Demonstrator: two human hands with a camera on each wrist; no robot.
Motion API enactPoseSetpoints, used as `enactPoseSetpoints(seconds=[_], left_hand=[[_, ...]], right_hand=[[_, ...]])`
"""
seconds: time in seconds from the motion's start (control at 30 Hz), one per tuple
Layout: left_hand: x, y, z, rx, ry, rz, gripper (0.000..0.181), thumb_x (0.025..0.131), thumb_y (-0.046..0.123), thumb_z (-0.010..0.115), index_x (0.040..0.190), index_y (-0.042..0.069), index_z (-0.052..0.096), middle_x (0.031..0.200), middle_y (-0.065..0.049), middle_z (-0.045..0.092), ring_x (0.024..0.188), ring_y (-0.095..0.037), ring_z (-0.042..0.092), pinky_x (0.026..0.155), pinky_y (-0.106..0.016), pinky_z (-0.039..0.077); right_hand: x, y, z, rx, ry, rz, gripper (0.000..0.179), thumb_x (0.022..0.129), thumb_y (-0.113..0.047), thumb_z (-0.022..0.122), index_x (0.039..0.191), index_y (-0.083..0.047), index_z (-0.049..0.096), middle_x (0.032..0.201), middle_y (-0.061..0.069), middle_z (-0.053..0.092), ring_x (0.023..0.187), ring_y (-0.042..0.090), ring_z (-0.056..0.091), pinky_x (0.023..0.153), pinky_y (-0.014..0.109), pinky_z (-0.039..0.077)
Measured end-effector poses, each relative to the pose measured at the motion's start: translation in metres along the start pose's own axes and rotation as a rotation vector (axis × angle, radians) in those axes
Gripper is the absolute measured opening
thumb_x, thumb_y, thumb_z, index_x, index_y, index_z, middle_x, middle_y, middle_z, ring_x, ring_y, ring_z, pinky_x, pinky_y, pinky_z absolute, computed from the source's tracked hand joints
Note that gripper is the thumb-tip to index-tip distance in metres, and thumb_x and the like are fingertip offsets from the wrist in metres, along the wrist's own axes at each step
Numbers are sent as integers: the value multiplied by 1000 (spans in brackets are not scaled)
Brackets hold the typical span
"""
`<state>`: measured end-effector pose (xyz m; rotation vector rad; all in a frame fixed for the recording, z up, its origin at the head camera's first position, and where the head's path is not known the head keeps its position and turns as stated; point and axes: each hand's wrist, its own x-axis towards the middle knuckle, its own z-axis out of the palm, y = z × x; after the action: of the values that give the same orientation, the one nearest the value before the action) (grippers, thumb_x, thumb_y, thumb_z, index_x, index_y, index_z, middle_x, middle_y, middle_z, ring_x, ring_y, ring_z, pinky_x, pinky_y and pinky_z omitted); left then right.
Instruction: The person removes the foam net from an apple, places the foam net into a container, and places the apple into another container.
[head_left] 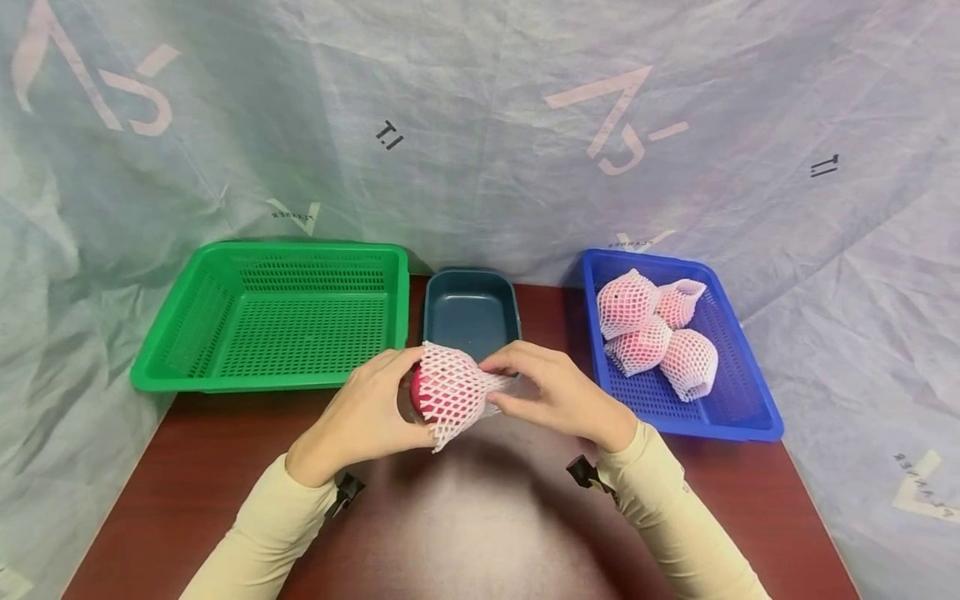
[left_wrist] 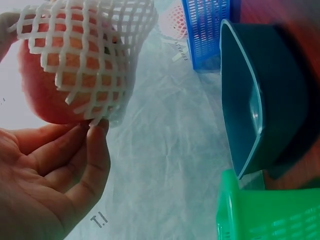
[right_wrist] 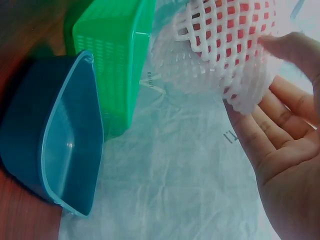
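Note:
A red apple (left_wrist: pixel 37 90) is partly covered by a white foam net (head_left: pixel 453 396), held above the front of the table. My left hand (head_left: pixel 363 408) grips the apple and the net's open edge from the left, thumb on one side and fingers on the other. Bare red skin shows on the side toward this hand. From the right, my right hand (head_left: pixel 562 392) pinches the net's gathered end between thumb and fingers. In the right wrist view the net's loose end (right_wrist: pixel 245 97) lies against the fingers, with red showing through the mesh.
A green basket (head_left: pixel 270 385) stands at the left, its inside showing bare. Behind the hands sits a small dark teal tub (head_left: pixel 471 312). The blue basket (head_left: pixel 690 429) at the right holds several net-wrapped fruits (head_left: pixel 630 304). A grey cloth (head_left: pixel 480 167) hangs behind the table.

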<state>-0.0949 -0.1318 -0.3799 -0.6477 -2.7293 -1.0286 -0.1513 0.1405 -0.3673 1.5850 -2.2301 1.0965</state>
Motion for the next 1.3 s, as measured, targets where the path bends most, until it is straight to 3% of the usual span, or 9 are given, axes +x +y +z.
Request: enactPoseSetpoints(seconds=[0.13, 0.43, 0.73, 1.0, 1.13, 1.3], left_hand=[[-2, -1, 0, -3, -4, -12, 96, 56, 41, 91, 138, 8, 54, 120, -3, 62, 109, -22, 56, 89, -48, 48], [-8, -6, -4, 7, 43, -5, 89, 60, 44, 88, 136, 12, 56, 118, -1, 62, 105, -19, 57, 82, -40, 52], [-11, -9, -15, 0, 92, -5, 83, 66, 53, 87, 134, 17, 58, 123, 2, 61, 104, -13, 56, 81, -41, 53], [-15, -15, -23, 0, 88, -33, 83, 66, 50, 88, 135, 14, 57, 125, -1, 61, 108, -17, 56, 81, -47, 54], [-18, -19, -28, 19, 101, -52, 82, 66, 48, 89, 135, 16, 58, 123, -1, 61, 105, -18, 56, 79, -48, 53], [-23, -25, -31, 29, 105, -80, 81, 67, 47, 88, 135, 16, 57, 124, -2, 61, 106, -21, 56, 80, -51, 52]], right_hand=[[1, 0, 1, 0, 12, -24, 27, 88, -8, 75, 114, -6, 69, 105, 0, 67, 95, 10, 63, 82, 27, 54], [-2, 3, 2, -40, 9, -15, 24, 86, -4, 76, 108, -9, 70, 101, -4, 66, 92, 7, 62, 81, 25, 53], [-13, 5, -9, -98, 12, 69, 25, 85, -5, 77, 108, -12, 70, 96, -5, 65, 84, 10, 61, 72, 29, 54], [-19, 12, -19, -169, 13, 106, 26, 82, -2, 78, 105, -10, 69, 97, -2, 66, 83, 10, 60, 72, 26, 52], [-14, 20, -24, -205, -6, 112, 24, 83, -1, 77, 104, -8, 68, 95, 0, 65, 80, 13, 59, 68, 31, 52], [4, 40, -31, -227, -38, 141, 18, 86, -2, 75, 102, -7, 68, 95, 1, 66, 84, 14, 60, 71, 36, 53]])
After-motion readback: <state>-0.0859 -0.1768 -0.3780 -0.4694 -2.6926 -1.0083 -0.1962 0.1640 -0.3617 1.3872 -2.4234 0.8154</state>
